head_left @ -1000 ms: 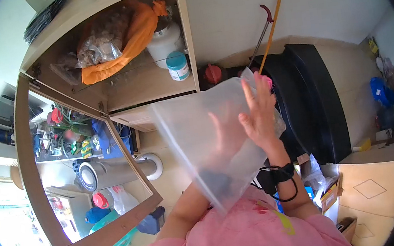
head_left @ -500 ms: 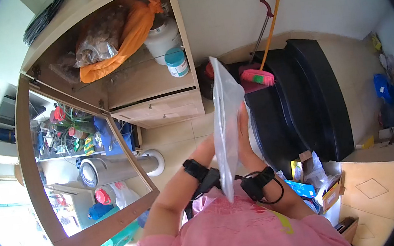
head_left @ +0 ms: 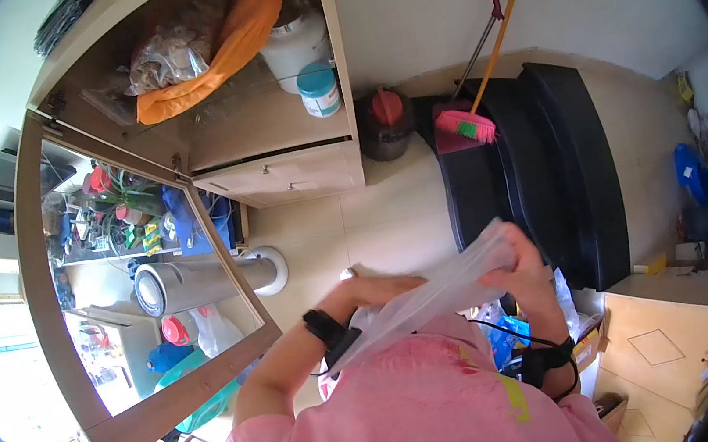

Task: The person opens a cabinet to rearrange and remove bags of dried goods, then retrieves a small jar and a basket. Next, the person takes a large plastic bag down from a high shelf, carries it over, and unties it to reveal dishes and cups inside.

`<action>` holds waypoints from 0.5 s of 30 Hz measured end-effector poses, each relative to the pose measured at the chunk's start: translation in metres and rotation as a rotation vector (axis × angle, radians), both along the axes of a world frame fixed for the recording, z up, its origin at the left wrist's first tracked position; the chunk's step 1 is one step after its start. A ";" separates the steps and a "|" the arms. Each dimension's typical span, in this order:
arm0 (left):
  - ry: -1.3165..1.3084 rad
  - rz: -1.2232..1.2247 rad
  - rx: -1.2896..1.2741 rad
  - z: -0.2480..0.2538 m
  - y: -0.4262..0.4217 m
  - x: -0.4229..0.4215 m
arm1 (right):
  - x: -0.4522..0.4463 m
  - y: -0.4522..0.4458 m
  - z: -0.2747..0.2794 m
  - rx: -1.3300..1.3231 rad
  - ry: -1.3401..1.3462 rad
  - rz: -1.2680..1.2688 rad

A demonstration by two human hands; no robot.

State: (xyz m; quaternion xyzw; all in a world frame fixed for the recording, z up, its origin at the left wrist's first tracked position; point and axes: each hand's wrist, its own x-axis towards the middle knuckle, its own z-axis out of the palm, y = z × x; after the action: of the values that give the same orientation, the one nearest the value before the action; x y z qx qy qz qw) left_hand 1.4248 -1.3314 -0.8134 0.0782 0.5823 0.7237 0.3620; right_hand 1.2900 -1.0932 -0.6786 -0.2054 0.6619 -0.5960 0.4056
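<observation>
A clear, whitish plastic bag (head_left: 441, 285) stretches diagonally in front of my chest. My right hand (head_left: 526, 266) grips its upper right end, fingers closed on the plastic. Behind the lower left half of the bag is my left hand (head_left: 380, 290), close to the plastic; its fingers are mostly hidden, and I cannot tell whether they hold it. A small white thing (head_left: 347, 273) shows beside the left hand, too small to name. Both wrists wear black straps with devices.
At the left, a wood-framed glass cabinet door (head_left: 48, 285) stands open. The cabinet shelf (head_left: 221, 144) holds an orange bag (head_left: 221, 74) and a teal-lidded jar (head_left: 318, 90). Black steps (head_left: 583, 175) stand ahead right, with a pink broom (head_left: 466, 126). Cardboard boxes (head_left: 595, 346) lie at right.
The bag has swung from upright to a lower, slanting position. My right hand has moved right and down with its end; my left hand has lowered. The view has shifted slightly.
</observation>
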 end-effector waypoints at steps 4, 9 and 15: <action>0.103 0.412 0.406 0.017 -0.030 0.017 | -0.004 0.018 -0.003 -0.137 0.013 -0.418; 0.181 0.428 -0.181 0.005 -0.025 0.008 | -0.022 0.002 0.015 -0.239 -0.153 -0.721; -0.028 1.100 0.194 0.044 -0.005 -0.026 | -0.048 0.008 0.026 -0.254 0.264 -0.380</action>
State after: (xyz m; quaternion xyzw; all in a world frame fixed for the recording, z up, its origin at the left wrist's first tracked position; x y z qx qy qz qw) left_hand 1.3990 -1.3367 -0.7690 -0.2140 0.4629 0.8573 -0.0702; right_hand 1.2423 -1.0853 -0.6526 -0.2026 0.6558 -0.7078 0.1672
